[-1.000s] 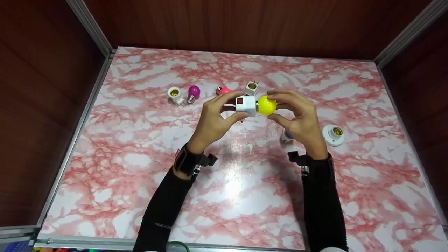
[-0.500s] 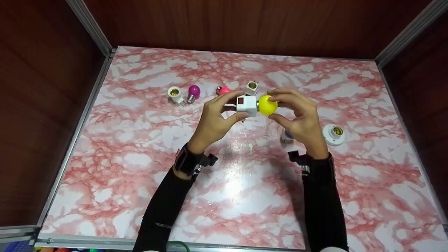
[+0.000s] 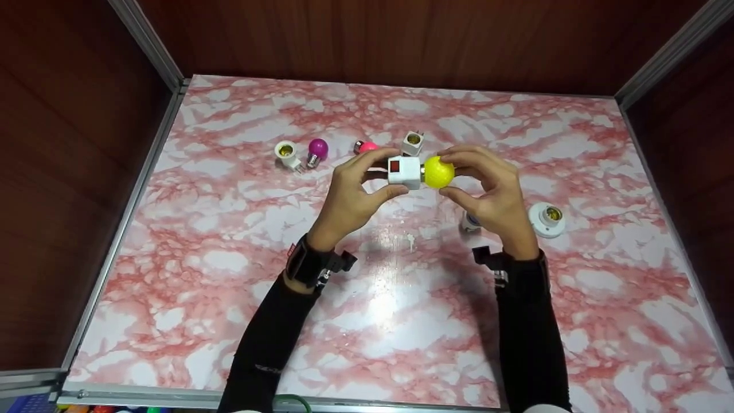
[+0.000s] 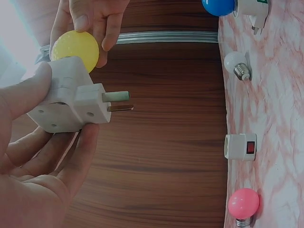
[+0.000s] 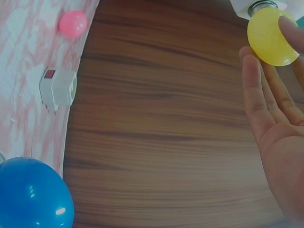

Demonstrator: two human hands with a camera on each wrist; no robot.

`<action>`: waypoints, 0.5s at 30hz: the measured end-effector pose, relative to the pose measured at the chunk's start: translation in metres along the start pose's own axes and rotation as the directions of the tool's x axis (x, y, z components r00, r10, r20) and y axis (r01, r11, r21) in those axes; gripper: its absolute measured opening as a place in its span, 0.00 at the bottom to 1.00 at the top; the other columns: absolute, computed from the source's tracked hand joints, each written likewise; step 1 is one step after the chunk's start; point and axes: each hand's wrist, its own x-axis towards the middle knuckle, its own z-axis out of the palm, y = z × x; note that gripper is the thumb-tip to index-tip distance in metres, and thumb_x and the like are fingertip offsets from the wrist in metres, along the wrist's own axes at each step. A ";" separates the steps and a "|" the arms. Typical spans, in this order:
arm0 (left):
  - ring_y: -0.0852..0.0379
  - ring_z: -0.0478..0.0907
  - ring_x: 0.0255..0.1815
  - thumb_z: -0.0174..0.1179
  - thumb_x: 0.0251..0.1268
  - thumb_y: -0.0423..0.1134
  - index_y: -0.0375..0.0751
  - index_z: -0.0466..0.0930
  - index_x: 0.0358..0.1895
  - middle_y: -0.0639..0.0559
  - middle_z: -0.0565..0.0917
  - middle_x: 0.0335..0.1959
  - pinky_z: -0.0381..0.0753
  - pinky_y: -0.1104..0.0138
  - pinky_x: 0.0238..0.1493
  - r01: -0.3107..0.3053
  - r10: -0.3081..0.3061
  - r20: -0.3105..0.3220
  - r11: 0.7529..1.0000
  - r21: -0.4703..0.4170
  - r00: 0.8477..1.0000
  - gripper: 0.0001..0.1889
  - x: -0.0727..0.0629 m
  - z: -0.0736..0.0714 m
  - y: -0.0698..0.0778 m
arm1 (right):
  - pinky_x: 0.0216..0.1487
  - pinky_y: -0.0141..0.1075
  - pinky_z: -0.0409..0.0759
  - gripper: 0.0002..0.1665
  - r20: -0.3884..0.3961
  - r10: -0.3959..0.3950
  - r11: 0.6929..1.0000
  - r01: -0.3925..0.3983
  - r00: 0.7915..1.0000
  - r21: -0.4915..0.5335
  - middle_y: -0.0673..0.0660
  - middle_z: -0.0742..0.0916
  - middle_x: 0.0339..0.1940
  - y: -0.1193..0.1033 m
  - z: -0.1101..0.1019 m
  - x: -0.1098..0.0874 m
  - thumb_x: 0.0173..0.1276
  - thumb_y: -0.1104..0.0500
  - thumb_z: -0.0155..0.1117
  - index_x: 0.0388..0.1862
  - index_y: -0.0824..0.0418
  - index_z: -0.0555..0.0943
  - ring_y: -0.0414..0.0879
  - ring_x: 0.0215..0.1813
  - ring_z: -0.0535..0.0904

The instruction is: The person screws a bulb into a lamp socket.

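Note:
Above the table my left hand (image 3: 352, 192) grips a white plug-in lamp socket (image 3: 406, 173) with a red switch, thumb on the near side and fingers on the far side. Two prongs (image 4: 118, 96) stick out of it in the left wrist view. A yellow bulb (image 3: 439, 173) lies sideways at the socket's mouth, a bit of its metal base showing between glass and socket. My right hand (image 3: 494, 186) holds the bulb's globe between thumb and fingertips. From the right wrist, the metal collar (image 5: 262, 6) shows right at the socket.
Across the marbled table lie a round-mouthed socket (image 3: 285, 152), a purple bulb (image 3: 318, 149), a pink bulb (image 3: 368, 147) and a square switched socket (image 3: 413, 142). A round lamp base (image 3: 549, 220) stands right. A white bulb (image 4: 235, 62) and a blue bulb in a socket (image 4: 218, 5) appear beside them.
The right fingertips have shifted slightly on the yellow bulb. Both hands, the socket and the bulb stay almost in place.

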 end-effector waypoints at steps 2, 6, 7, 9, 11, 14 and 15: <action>0.48 0.88 0.60 0.78 0.61 0.40 0.30 0.80 0.65 0.37 0.87 0.61 0.91 0.67 0.61 -0.004 0.004 -0.002 1.000 -0.002 1.000 0.31 0.000 0.000 0.000 | 0.62 0.32 0.89 0.30 0.001 0.011 1.000 -0.011 1.000 -0.003 0.66 0.88 0.59 0.000 0.000 0.000 0.57 0.80 0.76 0.60 0.70 0.85 0.44 0.59 0.88; 0.47 0.87 0.60 0.78 0.60 0.37 0.29 0.81 0.64 0.35 0.86 0.61 0.91 0.67 0.62 -0.013 0.012 -0.007 1.000 -0.005 1.000 0.30 0.000 0.000 -0.001 | 0.62 0.31 0.89 0.30 -0.002 0.035 0.999 -0.035 0.999 0.003 0.59 0.89 0.59 -0.001 0.001 -0.001 0.58 0.80 0.76 0.61 0.70 0.85 0.43 0.58 0.88; 0.46 0.87 0.60 0.79 0.60 0.36 0.29 0.81 0.64 0.35 0.86 0.61 0.91 0.67 0.62 -0.015 0.015 -0.008 1.000 -0.005 1.000 0.30 0.000 0.000 0.000 | 0.62 0.31 0.89 0.30 -0.001 0.041 0.999 -0.041 0.999 0.004 0.58 0.89 0.59 -0.001 0.001 -0.002 0.58 0.80 0.76 0.61 0.70 0.84 0.42 0.58 0.88; 0.46 0.87 0.60 0.79 0.59 0.35 0.29 0.81 0.64 0.36 0.86 0.61 0.91 0.67 0.62 -0.014 0.014 -0.010 1.000 -0.006 1.000 0.30 0.000 0.000 0.000 | 0.62 0.31 0.89 0.30 0.000 0.052 0.999 -0.052 0.999 0.005 0.57 0.89 0.58 -0.001 0.001 -0.002 0.59 0.79 0.76 0.62 0.70 0.84 0.42 0.57 0.89; 0.46 0.87 0.60 0.79 0.58 0.34 0.30 0.81 0.64 0.36 0.86 0.61 0.90 0.68 0.62 -0.014 0.014 -0.008 1.000 -0.003 1.000 0.30 0.000 0.000 0.001 | 0.61 0.30 0.89 0.30 0.002 0.065 0.998 -0.065 0.998 0.003 0.57 0.89 0.58 -0.002 0.002 -0.003 0.60 0.79 0.75 0.62 0.69 0.84 0.41 0.57 0.89; 0.45 0.87 0.60 0.80 0.57 0.33 0.29 0.81 0.64 0.35 0.85 0.61 0.90 0.68 0.62 -0.013 0.013 -0.005 1.000 -0.005 1.000 0.30 0.000 -0.001 0.002 | 0.61 0.29 0.89 0.29 0.006 0.084 0.996 -0.084 0.996 -0.003 0.59 0.90 0.58 -0.003 0.002 -0.003 0.62 0.78 0.75 0.63 0.68 0.84 0.40 0.56 0.89; 0.45 0.87 0.60 0.79 0.57 0.33 0.29 0.81 0.64 0.34 0.85 0.61 0.90 0.68 0.62 -0.015 0.015 -0.004 1.000 -0.004 1.000 0.30 0.000 -0.001 0.002 | 0.61 0.29 0.89 0.29 0.008 0.089 0.996 -0.089 0.996 -0.006 0.60 0.90 0.58 -0.004 0.002 -0.003 0.62 0.77 0.74 0.64 0.68 0.84 0.40 0.56 0.89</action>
